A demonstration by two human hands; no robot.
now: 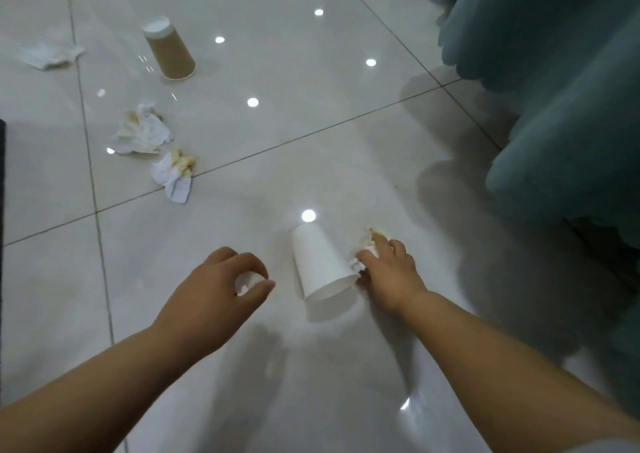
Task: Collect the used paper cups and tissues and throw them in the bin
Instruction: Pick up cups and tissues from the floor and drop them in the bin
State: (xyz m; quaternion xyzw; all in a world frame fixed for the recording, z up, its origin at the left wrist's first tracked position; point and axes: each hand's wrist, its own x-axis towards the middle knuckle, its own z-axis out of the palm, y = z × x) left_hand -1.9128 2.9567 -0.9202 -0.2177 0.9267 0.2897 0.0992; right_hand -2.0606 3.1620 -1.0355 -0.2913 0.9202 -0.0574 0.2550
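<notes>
The left hand [221, 286] is curled round a small white wad [246, 281] of paper. The right hand [391, 272] grips a crumpled tissue [372, 239] with yellow stains, right beside a white paper cup [320, 262] lying on its side on the shiny floor [311, 141]. Farther off stands a brown paper cup [169, 53], upside down. A big dirty tissue [142, 134] and a smaller tissue [175, 172] lie near it.

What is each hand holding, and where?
Left hand pinches a white scrap, likely tissue, in its curled fingers; right hand grips a stained tissue wad beside the white cup.
</notes>
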